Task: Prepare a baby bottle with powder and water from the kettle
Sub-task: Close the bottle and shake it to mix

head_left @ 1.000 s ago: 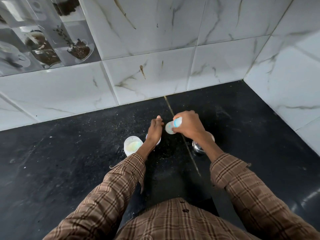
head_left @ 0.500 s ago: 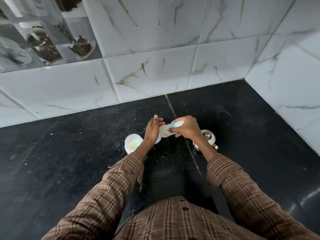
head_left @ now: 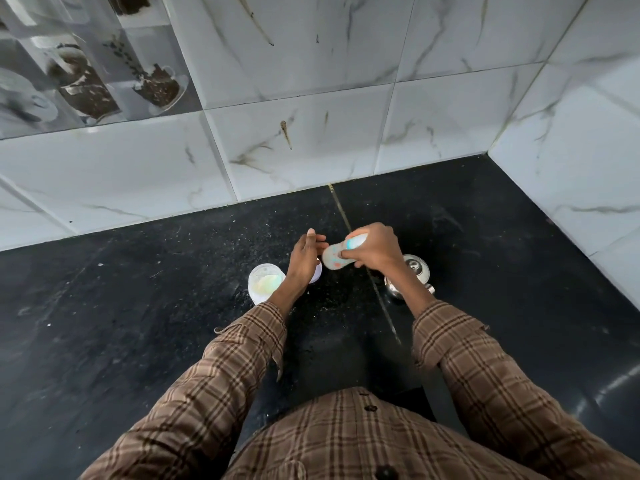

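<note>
Item: baby bottle (head_left: 337, 257), pale with orange and blue print. Held clear of the counter (head_left: 138, 323), tipped almost flat, one end towards the left hand. The right hand (head_left: 375, 249) has its fingers curled round the body of the bottle. The left hand (head_left: 304, 259) has straight fingers, their tips at the bottle's left end; whether they touch it cannot be told.

Item: open white tub (head_left: 265, 284), pale contents, on the counter just left of the left wrist. A second white round piece (head_left: 317, 271) shows partly under the left hand; what it is cannot be told.

Item: steel kettle (head_left: 410, 275), near the right forearm, on the counter.

Step, judged: opening or readying the bottle, ahead of powder and water. Next move calls for the bottle set upright, mouth free.

Room: tiled walls (head_left: 311, 140) close far and right; wide open counter to the left and near.
</note>
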